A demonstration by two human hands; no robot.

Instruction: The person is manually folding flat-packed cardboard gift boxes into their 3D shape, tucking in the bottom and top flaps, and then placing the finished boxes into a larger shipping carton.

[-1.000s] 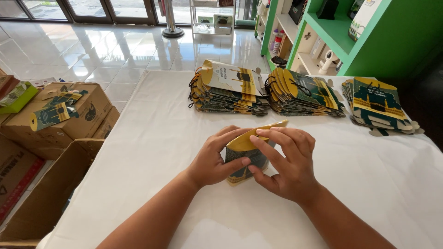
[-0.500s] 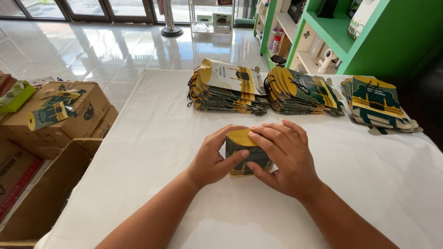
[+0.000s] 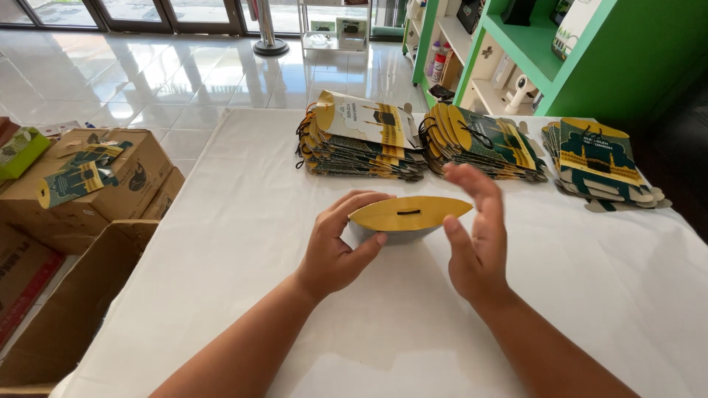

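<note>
**Left hand grips a small folded box, right hand open beside it**

The left hand [image 3: 341,247] reaches in from the lower left, forearm angled across the white tablecloth [image 3: 243,221], and curls around the near left end of a small paper box [image 3: 408,217]: thumb on the near side, fingers wrapped over the far side, pinching it. The right hand [image 3: 476,236] stands on edge just to the right of the box, palm turned toward it, fingers spread and slightly blurred; it grips nothing, and whether its palm brushes the box's tip cannot be told.

The box sits near the middle of the table, held just above or on the cloth (the gap cannot be made out). Its top is a yellow, lens-shaped card flap with a short dark slot in the centre; the body below looks grey and curved.

Three piles lie along the far side of the table: a left stack [image 3: 358,144] of flat printed card blanks in dark green and yellow with black cord handles, a middle stack [image 3: 483,144] fanned over, and a right stack [image 3: 601,162] lying flat. Left of the table stand brown corrugated cardboard boxes [image 3: 96,184], one closed with a few flat blanks [image 3: 74,177] on its lid, another open. Behind are green shelves [image 3: 590,66] and a glossy tiled floor [image 3: 169,74].
</note>
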